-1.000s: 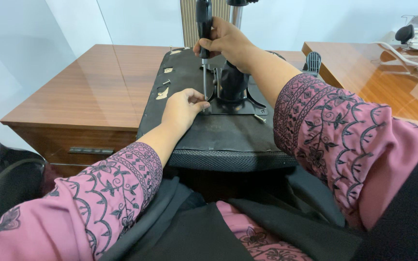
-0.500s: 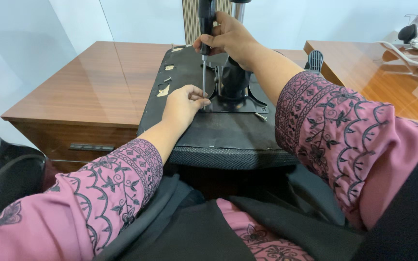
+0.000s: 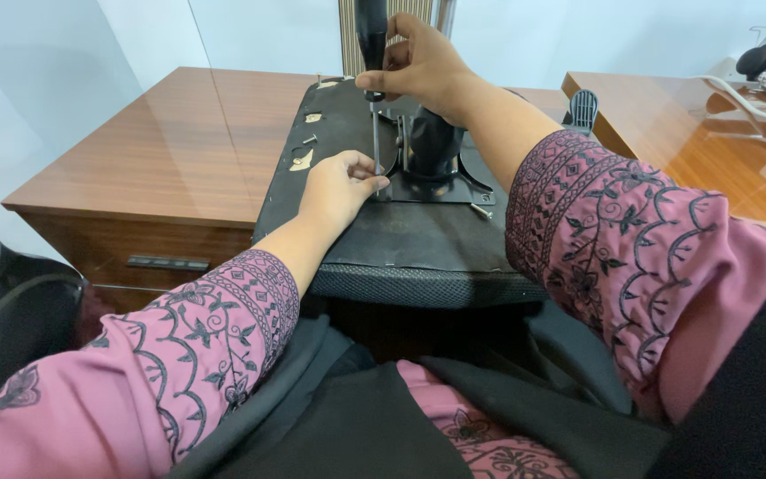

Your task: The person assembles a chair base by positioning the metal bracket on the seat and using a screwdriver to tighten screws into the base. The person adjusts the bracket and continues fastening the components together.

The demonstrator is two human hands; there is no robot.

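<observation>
An upturned black chair seat (image 3: 418,248) rests on the wooden desk edge, its metal base plate (image 3: 441,188) and black column (image 3: 432,146) facing up. My right hand (image 3: 423,66) grips the black handle of a screwdriver (image 3: 374,106) held upright, its thin shaft reaching down to the plate's left corner. My left hand (image 3: 339,186) rests on the seat underside, fingertips pinched around the shaft's tip. A loose screw (image 3: 480,211) lies beside the plate's right edge.
A brown wooden desk (image 3: 152,160) with a drawer handle (image 3: 168,263) spreads to the left. A second desk (image 3: 711,133) stands at right with cables and a black device. Small paper scraps and a screw (image 3: 309,139) lie on the seat's far left. A dark chair (image 3: 11,310) sits low left.
Both hands stay at the plate's left corner; my right hand has shifted slightly on the screwdriver handle. The view has tilted a little.
</observation>
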